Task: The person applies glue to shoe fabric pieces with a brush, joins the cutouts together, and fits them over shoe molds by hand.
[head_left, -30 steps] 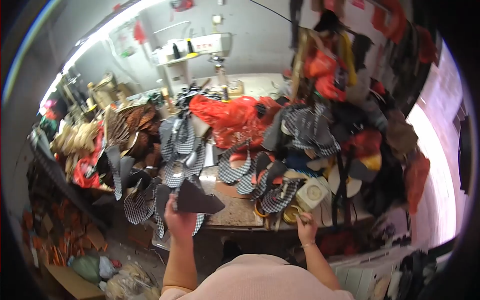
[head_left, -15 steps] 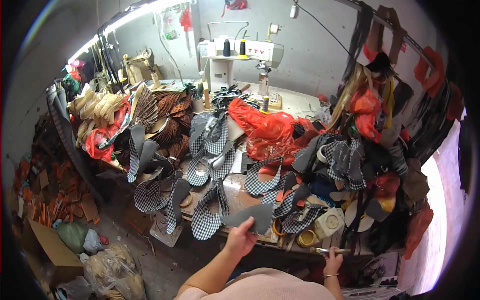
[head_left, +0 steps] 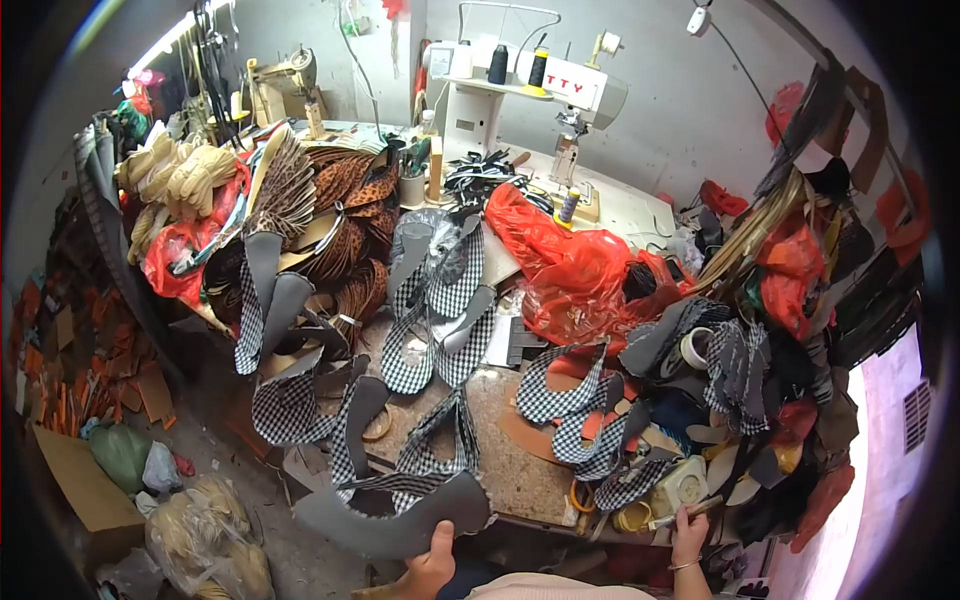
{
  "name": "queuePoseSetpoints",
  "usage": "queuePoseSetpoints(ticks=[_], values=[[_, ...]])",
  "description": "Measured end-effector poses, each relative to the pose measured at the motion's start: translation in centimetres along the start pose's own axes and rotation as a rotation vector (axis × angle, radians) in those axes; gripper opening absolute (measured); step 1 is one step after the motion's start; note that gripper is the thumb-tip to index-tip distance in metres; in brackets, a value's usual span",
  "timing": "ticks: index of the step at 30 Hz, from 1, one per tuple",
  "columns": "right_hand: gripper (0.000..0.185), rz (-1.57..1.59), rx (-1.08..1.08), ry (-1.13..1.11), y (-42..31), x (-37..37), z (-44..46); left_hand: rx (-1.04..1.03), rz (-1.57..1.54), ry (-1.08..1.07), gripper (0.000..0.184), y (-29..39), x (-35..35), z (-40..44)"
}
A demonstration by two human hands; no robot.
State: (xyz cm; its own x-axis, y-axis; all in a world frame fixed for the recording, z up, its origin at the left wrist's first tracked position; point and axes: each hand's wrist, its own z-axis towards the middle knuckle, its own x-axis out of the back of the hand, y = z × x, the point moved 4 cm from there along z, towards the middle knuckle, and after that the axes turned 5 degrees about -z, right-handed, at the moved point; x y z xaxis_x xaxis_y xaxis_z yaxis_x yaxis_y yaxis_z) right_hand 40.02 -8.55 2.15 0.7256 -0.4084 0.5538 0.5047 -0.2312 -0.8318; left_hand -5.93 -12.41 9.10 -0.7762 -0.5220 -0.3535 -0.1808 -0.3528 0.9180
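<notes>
My left hand (head_left: 432, 562) grips the lower edge of a curved grey shoe upper piece (head_left: 390, 522), its thumb pressed on the plain grey face. The piece overlaps the table's front edge in view, just below several black-and-white checked shoe upper pieces (head_left: 435, 450). In my right hand (head_left: 690, 540), the fingers are closed round a thin-handled brush (head_left: 706, 506). Its bristle end points left, close to a yellow tub (head_left: 632, 517) and a whitish square container (head_left: 682, 485). Whether the brush touches either one I cannot tell.
A sewing machine (head_left: 590, 88) stands at the back beside thread spools. Red plastic bags (head_left: 570, 265) and leopard-print pieces (head_left: 350, 225) crowd the table (head_left: 500, 410). Orange-handled scissors (head_left: 578, 497) lie near the front edge. Left, on the floor, are a cardboard box (head_left: 85, 480) and scraps.
My left hand has moved down and left with the grey piece, which now shows its full curve. My right hand, with the brush, is slightly lower. The whole view has shifted.
</notes>
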Motion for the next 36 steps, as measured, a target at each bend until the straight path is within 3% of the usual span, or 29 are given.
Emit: queuePoseSetpoints(ticks=[4,6,19,27,33,36], values=[[0.013,0.0,0.045,-0.09,-6.1,-3.9,1.2,-0.108,0.114,-0.08,0.03,-2.1,2.6,2.7],[0.011,0.235,-0.103,-0.182,-7.4,-6.2,1.8,-0.098,0.163,-0.078,0.03,-2.8,3.1,4.3],[0.009,0.3,-0.156,-0.272,-10.7,-17.0,5.2,0.019,0.294,-0.081,0.031,-6.1,3.2,13.5],[0.008,0.326,-0.206,-0.276,-12.1,-18.4,5.9,0.056,0.334,-0.17,0.032,-6.6,2.0,15.6],[0.01,0.328,-0.219,-0.302,-12.3,-18.1,5.9,0.09,0.441,-0.377,0.033,-6.1,0.3,16.6],[0.012,0.455,-0.218,-0.305,-13.1,-18.4,6.0,0.132,0.271,-0.248,0.031,-6.0,-2.2,17.8]])
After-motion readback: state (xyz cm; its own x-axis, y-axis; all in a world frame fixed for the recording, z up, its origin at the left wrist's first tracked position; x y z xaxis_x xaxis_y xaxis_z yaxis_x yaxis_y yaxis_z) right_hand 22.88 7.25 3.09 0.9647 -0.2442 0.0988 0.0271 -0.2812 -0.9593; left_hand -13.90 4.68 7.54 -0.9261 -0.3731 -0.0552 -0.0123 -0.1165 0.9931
